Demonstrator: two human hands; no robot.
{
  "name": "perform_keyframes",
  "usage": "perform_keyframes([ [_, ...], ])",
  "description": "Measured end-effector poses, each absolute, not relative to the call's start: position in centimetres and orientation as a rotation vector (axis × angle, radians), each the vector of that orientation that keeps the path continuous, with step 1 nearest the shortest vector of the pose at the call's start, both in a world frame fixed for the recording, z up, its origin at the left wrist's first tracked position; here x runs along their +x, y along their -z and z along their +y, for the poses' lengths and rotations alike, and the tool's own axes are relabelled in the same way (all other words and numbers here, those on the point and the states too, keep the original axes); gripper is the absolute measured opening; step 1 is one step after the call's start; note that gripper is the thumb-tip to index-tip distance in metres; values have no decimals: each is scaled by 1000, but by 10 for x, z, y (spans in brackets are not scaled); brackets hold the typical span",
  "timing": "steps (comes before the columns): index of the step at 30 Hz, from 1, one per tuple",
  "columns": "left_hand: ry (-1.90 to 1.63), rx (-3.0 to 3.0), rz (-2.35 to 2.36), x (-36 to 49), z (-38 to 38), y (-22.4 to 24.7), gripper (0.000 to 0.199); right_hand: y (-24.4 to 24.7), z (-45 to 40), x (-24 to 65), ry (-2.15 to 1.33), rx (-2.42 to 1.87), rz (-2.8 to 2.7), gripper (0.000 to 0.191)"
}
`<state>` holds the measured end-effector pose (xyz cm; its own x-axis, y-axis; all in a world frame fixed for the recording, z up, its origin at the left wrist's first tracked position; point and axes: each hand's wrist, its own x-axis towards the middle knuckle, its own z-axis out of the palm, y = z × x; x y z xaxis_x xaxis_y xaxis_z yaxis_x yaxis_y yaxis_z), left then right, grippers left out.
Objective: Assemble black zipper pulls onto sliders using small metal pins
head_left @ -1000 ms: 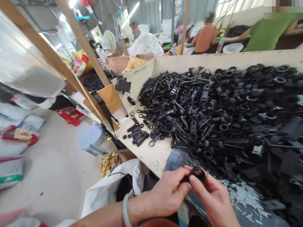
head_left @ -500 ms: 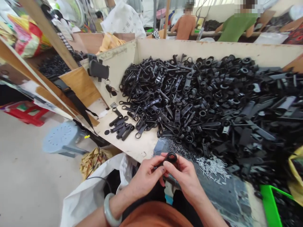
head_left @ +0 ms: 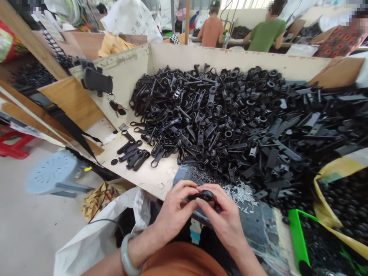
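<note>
Between both hands I hold a black plastic part with a ring-shaped end (head_left: 207,195), close to the table's front edge. My left hand (head_left: 176,205) is closed on its narrow end, partly hiding it. My right hand (head_left: 222,211) grips the ring end with thumb and fingers. Just beyond the hands lie small dark screws (head_left: 195,173) and a heap of silvery pins (head_left: 241,194) on a grey mat (head_left: 255,226). A large pile of similar black parts (head_left: 184,111) fills the table behind them.
Several black handles (head_left: 133,155) lie apart at the left. A phone holder (head_left: 97,80) and keys (head_left: 116,107) hang on the side board. A green crate (head_left: 297,241) and yellow-edged sack (head_left: 324,199) stand right. White sack (head_left: 86,245) and blue stool (head_left: 54,172) are left. Other people work behind.
The camera view has turned to the right. The black part has tilted between my hands, so its ring opening no longer faces up. Both hands still hold it.
</note>
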<state>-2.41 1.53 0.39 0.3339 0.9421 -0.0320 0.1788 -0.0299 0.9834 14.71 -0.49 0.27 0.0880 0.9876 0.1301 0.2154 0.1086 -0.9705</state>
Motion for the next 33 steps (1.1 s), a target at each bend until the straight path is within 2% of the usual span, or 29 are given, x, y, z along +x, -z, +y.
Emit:
perform_keyframes([
  [2, -871, 1426, 1170, -24, 14, -10, 22, -6, -8, 152, -852, -1339, -1311, 13],
  [6, -812, 1533, 1034, -27, 18, -29, 64, -10, -15, 157, -921, -1357, -1332, 18],
  [7, -748, 1587, 927, -26, 20, -35, 68, -10, -17, 157, -969, -1336, -1365, 19],
  [12, -608, 1489, 694, -16, 26, -48, 47, -10, -24, 151, -1007, -1290, -1404, 28],
  [22, -573, 1272, 788, -20, 11, -28, 49, 1, -32, 143, -1073, -1321, -1418, 29],
  [28, -632, 1223, 790, -25, 14, -12, 47, -1, -22, 135, -1254, -1321, -1310, 31],
  [33, -561, 1197, 716, -35, 20, -17, 66, -4, -14, 141, -1510, -1205, -997, 41],
])
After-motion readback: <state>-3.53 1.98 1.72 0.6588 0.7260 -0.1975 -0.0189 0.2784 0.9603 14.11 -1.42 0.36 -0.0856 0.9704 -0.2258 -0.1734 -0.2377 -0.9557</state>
